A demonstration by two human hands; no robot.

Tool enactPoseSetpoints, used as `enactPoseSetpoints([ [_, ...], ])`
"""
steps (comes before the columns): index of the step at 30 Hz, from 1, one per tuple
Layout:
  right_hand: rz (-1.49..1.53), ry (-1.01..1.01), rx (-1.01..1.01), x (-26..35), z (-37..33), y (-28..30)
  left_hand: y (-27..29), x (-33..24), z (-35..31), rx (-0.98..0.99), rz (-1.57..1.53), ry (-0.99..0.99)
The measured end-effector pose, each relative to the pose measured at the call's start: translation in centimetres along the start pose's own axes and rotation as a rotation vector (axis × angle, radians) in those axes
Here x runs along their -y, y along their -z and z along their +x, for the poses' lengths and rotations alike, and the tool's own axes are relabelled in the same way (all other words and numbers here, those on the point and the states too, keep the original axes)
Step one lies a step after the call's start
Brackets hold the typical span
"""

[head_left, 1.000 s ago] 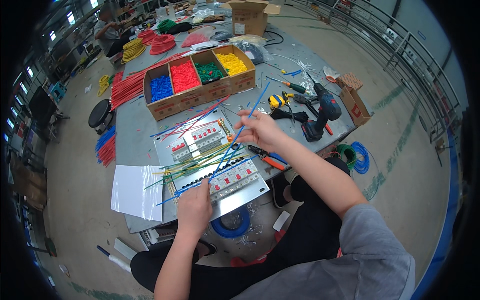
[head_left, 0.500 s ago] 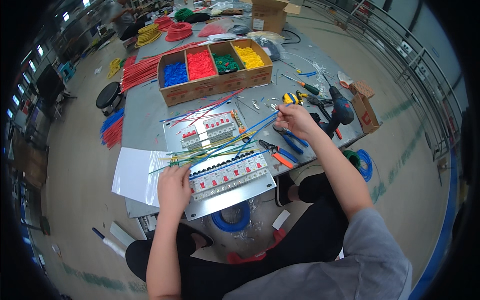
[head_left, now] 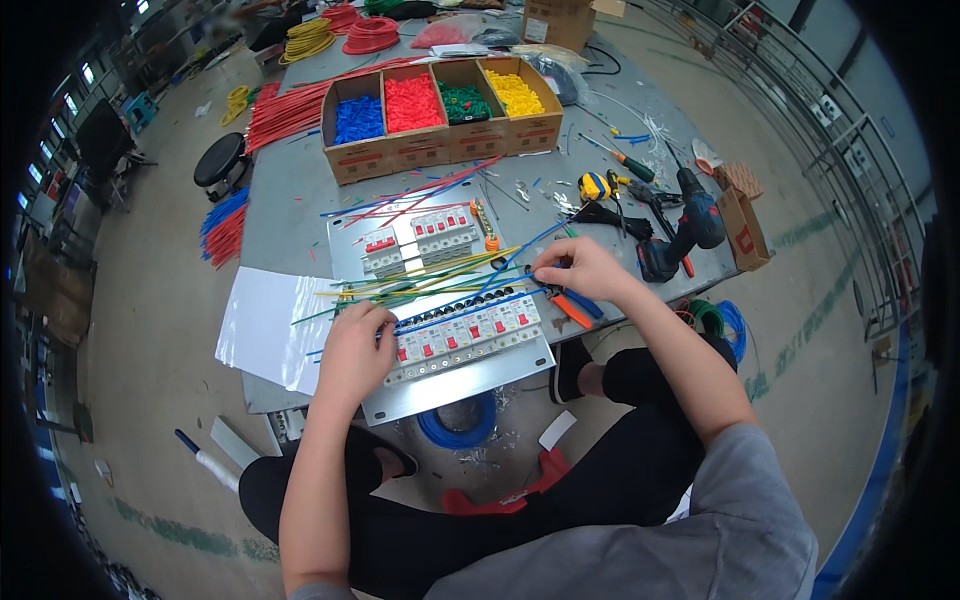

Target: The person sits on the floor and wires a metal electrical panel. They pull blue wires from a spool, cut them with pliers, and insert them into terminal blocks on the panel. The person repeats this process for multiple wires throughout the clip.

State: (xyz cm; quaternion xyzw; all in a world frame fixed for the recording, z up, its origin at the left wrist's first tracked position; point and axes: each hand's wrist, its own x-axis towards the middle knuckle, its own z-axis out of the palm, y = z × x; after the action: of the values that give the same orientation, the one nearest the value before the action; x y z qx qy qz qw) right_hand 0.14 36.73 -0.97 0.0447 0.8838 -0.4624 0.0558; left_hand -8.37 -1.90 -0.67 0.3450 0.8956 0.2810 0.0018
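Observation:
A row of white circuit breakers with red switches [head_left: 465, 338] sits along the near part of a metal mounting plate [head_left: 455, 385]. My left hand [head_left: 357, 350] is closed at the row's left end, with the tip of a blue wire [head_left: 314, 352] poking out beside it. Its fingertips are partly hidden. My right hand [head_left: 583, 270] pinches a blue wire [head_left: 512, 282] just beyond the row's right end. Yellow, green and blue wires [head_left: 420, 284] lie across the plate between this row and two smaller breaker groups [head_left: 443, 232].
A cardboard box with compartments [head_left: 395, 155] holds blue, red, green and yellow pieces. Orange-handled pliers [head_left: 572, 312], a tape measure [head_left: 594, 186] and a cordless drill [head_left: 690, 225] lie at right. A white plastic sheet [head_left: 268, 325] rests at left; a blue wire coil [head_left: 457, 422] lies below.
My right hand has come down and toward me, from above the pliers to near the row's right end. The left hand stays at the row's left end. The view has shifted slightly.

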Motion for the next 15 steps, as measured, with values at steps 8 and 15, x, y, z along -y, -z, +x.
enactPoseSetpoints([
  [8, -0.258, 0.195, 0.122, -0.3, -0.2, -0.5, -2.1, -1.0, 0.5, 0.111, -0.116, 0.058],
  [15, -0.256, 0.030, 0.142, 0.6, 0.8, -1.2, -1.9, -1.7, 0.6, 0.090, -0.053, 0.039],
])
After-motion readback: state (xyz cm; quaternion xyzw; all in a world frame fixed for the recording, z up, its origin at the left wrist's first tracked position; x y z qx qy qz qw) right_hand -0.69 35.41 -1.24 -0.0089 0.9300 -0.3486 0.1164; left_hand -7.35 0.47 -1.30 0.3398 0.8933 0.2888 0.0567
